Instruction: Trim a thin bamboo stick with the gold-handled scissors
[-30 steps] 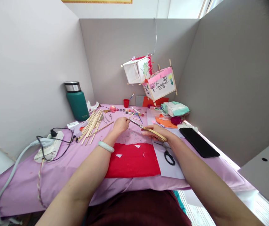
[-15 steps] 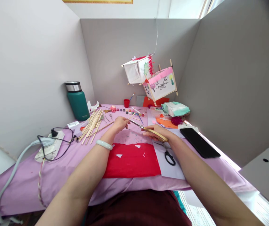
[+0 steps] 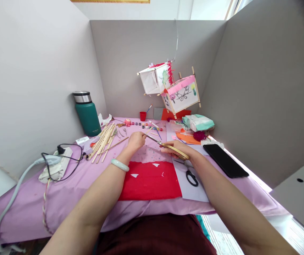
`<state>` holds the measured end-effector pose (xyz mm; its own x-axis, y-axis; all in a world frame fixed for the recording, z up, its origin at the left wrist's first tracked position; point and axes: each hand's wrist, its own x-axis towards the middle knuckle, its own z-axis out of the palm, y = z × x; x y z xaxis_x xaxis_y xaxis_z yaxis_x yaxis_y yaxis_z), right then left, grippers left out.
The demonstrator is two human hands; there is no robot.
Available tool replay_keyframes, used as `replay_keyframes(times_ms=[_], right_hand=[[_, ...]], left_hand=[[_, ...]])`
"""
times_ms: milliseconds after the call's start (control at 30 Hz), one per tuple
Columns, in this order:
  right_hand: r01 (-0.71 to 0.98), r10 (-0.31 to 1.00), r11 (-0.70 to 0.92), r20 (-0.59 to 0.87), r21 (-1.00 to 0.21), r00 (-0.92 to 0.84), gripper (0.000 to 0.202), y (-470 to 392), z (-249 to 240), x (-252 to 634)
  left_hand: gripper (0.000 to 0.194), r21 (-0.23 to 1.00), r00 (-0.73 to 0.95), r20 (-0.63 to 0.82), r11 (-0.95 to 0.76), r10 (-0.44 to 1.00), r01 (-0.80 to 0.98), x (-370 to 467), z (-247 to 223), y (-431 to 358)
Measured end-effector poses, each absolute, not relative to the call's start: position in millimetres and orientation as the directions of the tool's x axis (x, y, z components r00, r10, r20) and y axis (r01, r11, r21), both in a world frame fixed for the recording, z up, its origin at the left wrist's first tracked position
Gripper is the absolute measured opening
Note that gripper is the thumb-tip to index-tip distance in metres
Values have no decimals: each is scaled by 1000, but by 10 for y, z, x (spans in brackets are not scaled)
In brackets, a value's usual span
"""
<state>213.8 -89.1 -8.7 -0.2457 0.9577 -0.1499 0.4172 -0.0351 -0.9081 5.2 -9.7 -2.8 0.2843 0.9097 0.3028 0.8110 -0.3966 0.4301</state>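
My right hand point(image 3: 177, 148) is closed on the yellow handles of a pair of scissors point(image 3: 178, 152), whose blades point up and left. The blade tips are at the fingers of my left hand point(image 3: 137, 141), which are pinched together; what they hold is too small to make out. A pale bracelet point(image 3: 120, 165) is on my left wrist. Below the hands lies a red sheet point(image 3: 150, 184) with small white scraps point(image 3: 134, 175) on it. Black-handled scissors point(image 3: 192, 178) rest on white paper point(image 3: 194, 193) beside it.
Wooden sticks point(image 3: 104, 141), a green bottle point(image 3: 88, 115) and a power strip point(image 3: 57, 166) are on the left. A phone point(image 3: 225, 161) and a soft packet point(image 3: 198, 123) lie on the right. Two lanterns point(image 3: 182, 94) hang above small paint pots and a red cup point(image 3: 143, 116).
My left hand has turned slightly and its fingers are closer together. The left forearm and bracelet have shifted a little to the right. The right hand has hardly moved.
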Motion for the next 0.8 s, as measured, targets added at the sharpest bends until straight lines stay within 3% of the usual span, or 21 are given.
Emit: replay_keyframes(times_ms=[167, 267, 333, 533, 800], right_hand=[[437, 956, -26, -150, -899, -252, 58, -920, -53, 2137], [426, 954, -18, -144, -905, -265, 57, -921, -53, 2136], [426, 955, -21, -145, -904, -259, 56, -910, -66, 2138], [415, 958, -24, -139, -910, -251, 55, -876, -105, 2151], [422, 957, -20, -139, -906, -255, 55, -928, -52, 2131]], left_hand=[[28, 653, 268, 117, -277, 956, 705, 19, 10, -99], [30, 714, 256, 60, -221, 965, 664, 19, 1, -100], [29, 682, 259, 84, -245, 962, 689, 32, -10, -96], [35, 398, 283, 306, -392, 909, 829, 78, -45, -112], [30, 454, 279, 275, -380, 920, 806, 53, -6, -123]])
